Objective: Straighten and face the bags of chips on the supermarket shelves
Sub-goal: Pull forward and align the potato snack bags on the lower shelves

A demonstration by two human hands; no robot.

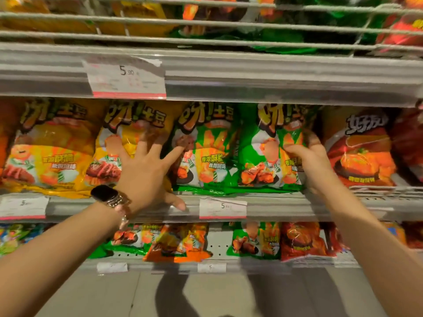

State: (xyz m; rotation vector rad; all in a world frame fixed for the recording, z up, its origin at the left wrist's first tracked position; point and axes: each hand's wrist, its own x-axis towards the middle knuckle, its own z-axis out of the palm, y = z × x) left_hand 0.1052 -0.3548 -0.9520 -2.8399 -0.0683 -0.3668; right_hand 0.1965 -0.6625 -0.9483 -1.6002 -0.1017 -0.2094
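Three shelf levels face me. On the middle shelf point(286, 208) I count two yellow bags point(52, 152), two green bags point(206, 152) and one red bag point(359, 152), all upright in a row. My left hand point(146, 170), watch point(105, 193) on its wrist, lies spread with straight fingers across the second yellow bag point(128, 133). My right hand point(309, 159) grips the right edge of the second green bag point(267, 152). Four price tags point(128, 78) show.
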